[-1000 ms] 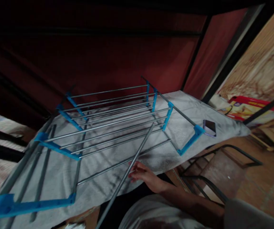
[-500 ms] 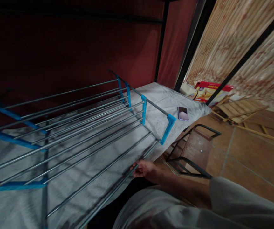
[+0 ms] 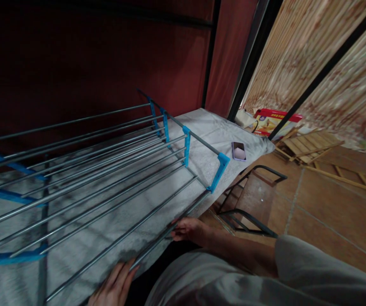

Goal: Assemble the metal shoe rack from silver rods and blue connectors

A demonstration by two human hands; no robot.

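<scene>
A metal drying rack (image 3: 128, 182) with grey rods and blue plastic brackets lies spread across a white-covered table (image 3: 215, 127). Its front rod runs close to my body. My right hand (image 3: 187, 229) has its fingers curled at that rod, partly beneath it, near the right end. Further left, at the bottom of the view, my left hand (image 3: 113, 284) lays its fingers over the same rod; the thumb is hidden. On the cloth beyond the rack's right bracket lies a phone (image 3: 239, 151) in a purple case.
A black-framed chair or stool (image 3: 256, 199) stands on the tiled floor right of the table. Folded wooden pieces (image 3: 313, 146) and a red and yellow box (image 3: 277, 121) lie farther off. A dark red panel (image 3: 90, 63) rises behind the rack.
My left hand has come into view at the bottom and now rests on the front rod. My right hand stays at the rod. The whole view has shifted slightly.
</scene>
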